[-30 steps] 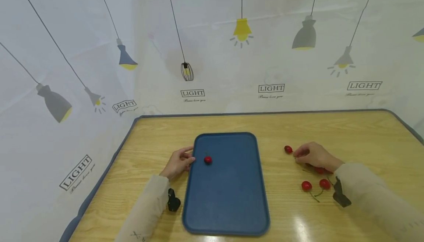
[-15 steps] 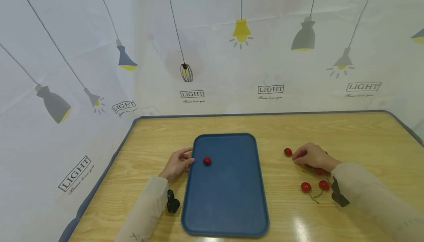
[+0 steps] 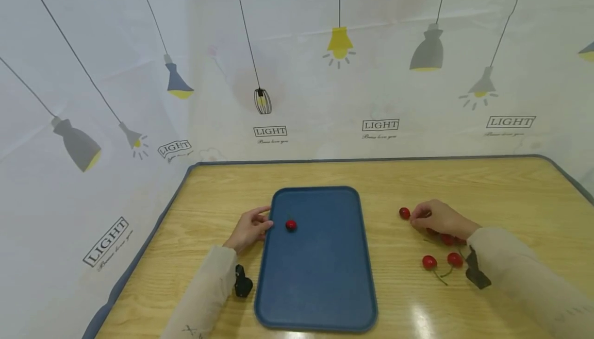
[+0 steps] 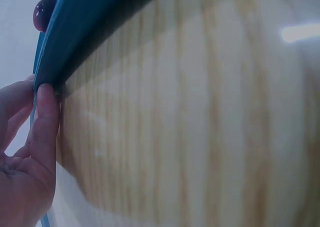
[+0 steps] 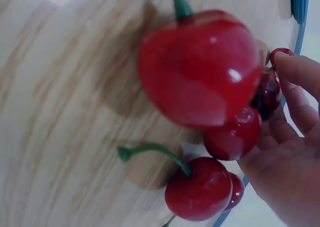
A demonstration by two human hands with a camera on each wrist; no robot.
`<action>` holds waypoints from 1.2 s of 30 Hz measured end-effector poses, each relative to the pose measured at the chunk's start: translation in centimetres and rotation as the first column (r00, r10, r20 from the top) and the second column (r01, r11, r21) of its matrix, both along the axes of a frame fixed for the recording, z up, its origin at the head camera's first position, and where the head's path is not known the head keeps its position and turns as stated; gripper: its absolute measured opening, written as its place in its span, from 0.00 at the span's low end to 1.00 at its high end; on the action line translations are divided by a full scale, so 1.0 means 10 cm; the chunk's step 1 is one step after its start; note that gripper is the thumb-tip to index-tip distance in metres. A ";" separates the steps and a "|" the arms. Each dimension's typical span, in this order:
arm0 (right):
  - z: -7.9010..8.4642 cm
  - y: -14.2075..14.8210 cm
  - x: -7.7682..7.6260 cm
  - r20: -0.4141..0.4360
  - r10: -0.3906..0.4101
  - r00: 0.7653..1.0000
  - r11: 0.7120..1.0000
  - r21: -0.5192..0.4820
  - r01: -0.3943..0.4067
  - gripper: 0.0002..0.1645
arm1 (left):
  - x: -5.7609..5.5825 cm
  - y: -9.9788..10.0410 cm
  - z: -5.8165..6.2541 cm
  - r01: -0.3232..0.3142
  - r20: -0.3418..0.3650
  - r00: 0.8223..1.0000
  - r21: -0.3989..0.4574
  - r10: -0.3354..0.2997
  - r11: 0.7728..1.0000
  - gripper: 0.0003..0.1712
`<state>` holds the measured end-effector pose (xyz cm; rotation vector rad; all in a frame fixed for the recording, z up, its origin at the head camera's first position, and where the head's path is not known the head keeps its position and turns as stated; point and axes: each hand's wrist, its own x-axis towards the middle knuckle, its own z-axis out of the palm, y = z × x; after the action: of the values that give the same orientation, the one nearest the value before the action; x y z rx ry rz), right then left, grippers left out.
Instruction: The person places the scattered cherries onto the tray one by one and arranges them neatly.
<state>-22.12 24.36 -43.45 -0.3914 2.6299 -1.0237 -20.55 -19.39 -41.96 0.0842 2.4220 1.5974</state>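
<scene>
In the head view a blue tray (image 3: 320,261) lies on the wooden table, with one red cherry (image 3: 291,224) near its upper left. My left hand (image 3: 249,230) holds the tray's left rim, thumb at the edge. In the left wrist view, the thumb (image 4: 47,107) touches the rim. To the tray's right, my right hand (image 3: 438,218) has thumb and index fingertips together at the stem side of a cherry (image 3: 405,213) on the table. That stem is hidden by the fingers. Beneath and behind this hand lie more cherries (image 3: 447,239), partly covered.
Two stemmed cherries, one on the left (image 3: 429,262) and one on the right (image 3: 455,259), lie nearer than the right hand. Wooden tabletop (image 3: 390,298) extends around the tray. A white lamp-print curtain (image 3: 315,81) rises behind the table and along its left side.
My right fingertips have come closer to the cherry, which has shifted very slightly toward me. The left hand and the tray stay where they were.
</scene>
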 end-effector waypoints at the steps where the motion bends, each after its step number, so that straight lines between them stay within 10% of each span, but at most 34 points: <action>1: 0.01 0.00 0.00 0.007 -0.001 1.000 1.000 -0.006 0.001 0.06 | -0.01 0.00 -0.01 0.001 0.001 1.000 0.001 -0.001 1.000 0.27; 16: 0.04 -0.01 -0.01 -0.020 0.012 1.000 0.998 -0.055 -0.013 0.07 | -0.17 -0.08 -0.29 -0.034 0.009 0.999 -0.004 0.034 0.999 0.27; 36: 0.11 0.01 0.02 0.060 -0.019 0.998 0.985 -0.172 0.029 0.15 | 0.01 0.02 0.02 -0.007 -0.011 1.000 -0.014 0.007 1.000 0.26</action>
<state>-21.97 24.42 -42.36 -0.3628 2.5084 -1.2564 -20.45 -19.24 -41.78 0.0817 2.4439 1.5871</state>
